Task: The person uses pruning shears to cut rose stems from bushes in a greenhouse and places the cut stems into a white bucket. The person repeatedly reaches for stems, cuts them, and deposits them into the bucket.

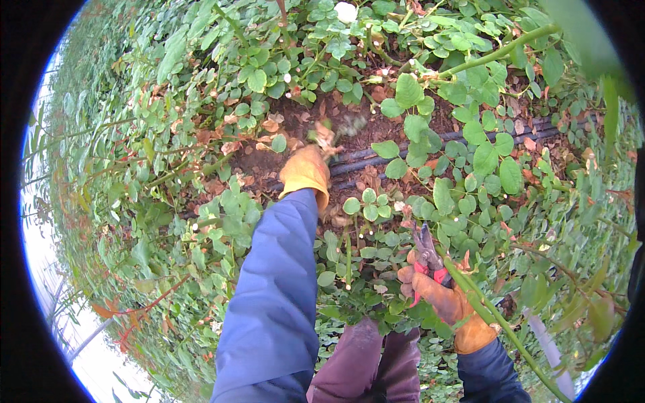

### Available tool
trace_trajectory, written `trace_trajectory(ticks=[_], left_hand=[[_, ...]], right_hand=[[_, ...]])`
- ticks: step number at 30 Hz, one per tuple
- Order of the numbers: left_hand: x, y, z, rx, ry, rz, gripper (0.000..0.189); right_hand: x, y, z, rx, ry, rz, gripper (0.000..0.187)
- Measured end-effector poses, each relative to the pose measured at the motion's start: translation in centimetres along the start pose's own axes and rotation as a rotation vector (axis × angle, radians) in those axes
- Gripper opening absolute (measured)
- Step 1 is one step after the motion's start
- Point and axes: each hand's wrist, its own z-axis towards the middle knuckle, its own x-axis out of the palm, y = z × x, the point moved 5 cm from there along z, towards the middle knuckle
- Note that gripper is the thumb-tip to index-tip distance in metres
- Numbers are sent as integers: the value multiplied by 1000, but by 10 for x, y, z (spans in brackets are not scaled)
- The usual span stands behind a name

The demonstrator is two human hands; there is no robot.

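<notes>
My left hand (305,170), in a yellow leather glove, reaches down to the soil between the plants. Its fingers are blurred and partly hidden behind the glove's back; dry leaves (325,135) lie or hang right at them, and whether they are gripped is unclear. In my right hand (443,297), also gloved, is a pair of pruning shears (427,252) with red handles, the blades pointing up and away from me. A thick green rose stem (471,289) passes across this hand, in front of the glove.
Dark irrigation pipes (363,160) run along the brown soil (289,113) amid fallen leaves. Leafy rose bushes (196,101) crowd both sides, with several cut stem ends. One long thorny stem (499,53) slants in at upper right. A white bloom (346,12) shows at the top.
</notes>
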Motion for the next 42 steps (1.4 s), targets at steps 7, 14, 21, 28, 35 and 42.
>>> trace_trajectory(ticks=[7,14,21,28,35,42], left_hand=[[-33,20,9,-49,-262,-490,46],[-77,-17,-41,97,-326,-1063,70],[-149,-3,-197,442,-472,-1311,54],[-123,23,-354,488,-81,-1723,34],[-40,41,-489,198,225,-1918,46],[41,101,-599,409,-353,-1360,38]], right_hand=[[2,0,-3,-53,22,70,58],[4,4,-4,-49,28,-2,56],[3,6,-3,-146,55,-79,53],[2,5,-3,-106,146,-177,55],[2,11,0,-118,258,-300,58],[-1,5,-23,-83,371,-328,48]])
